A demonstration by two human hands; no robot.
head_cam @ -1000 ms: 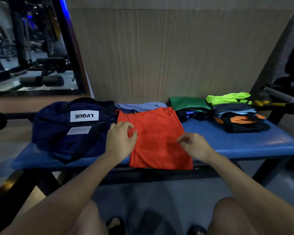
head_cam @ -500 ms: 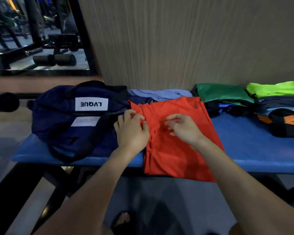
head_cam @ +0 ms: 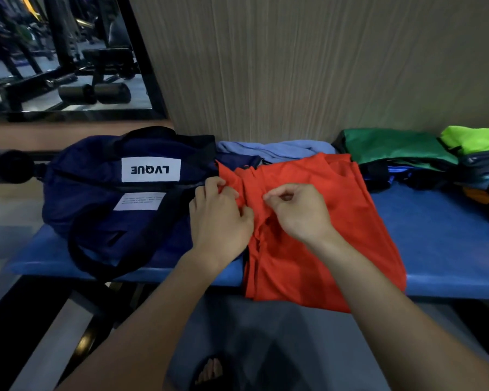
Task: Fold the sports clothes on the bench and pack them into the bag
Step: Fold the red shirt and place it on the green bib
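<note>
My left hand (head_cam: 219,221) pinches the left edge of the red shirt (head_cam: 316,232), fingers curled into a bunched bit of cloth near its top corner. My right hand (head_cam: 297,210) sits just beside it at 3 o'clock, fingers curled with thumb and forefinger nipped together on the shirt's surface; I cannot tell whether they hold any cloth. The shirt lies flat across the blue bench (head_cam: 441,238), its near hem hanging over the front edge toward me. The bag (head_cam: 119,198), navy with a white label, lies at 9 o'clock from my hands, touching the shirt's left side, and my left hand rests against its end. Its black strap (head_cam: 105,255) loops down over the bench front. At 12 o'clock, behind the shirt and against the wall (head_cam: 294,66), a pale blue garment (head_cam: 277,149) lies crumpled, partly hidden by the shirt's top edge. At 2 o'clock sits a folded pile topped with green (head_cam: 393,146), and beyond it, at the frame's right edge, another pile topped with neon yellow (head_cam: 474,139), an orange piece (head_cam: 476,194) showing lower down. At 10 o'clock a mirror (head_cam: 57,52) shows gym machines. Below the bench, my sandalled foot (head_cam: 209,371) is on the floor.
</note>
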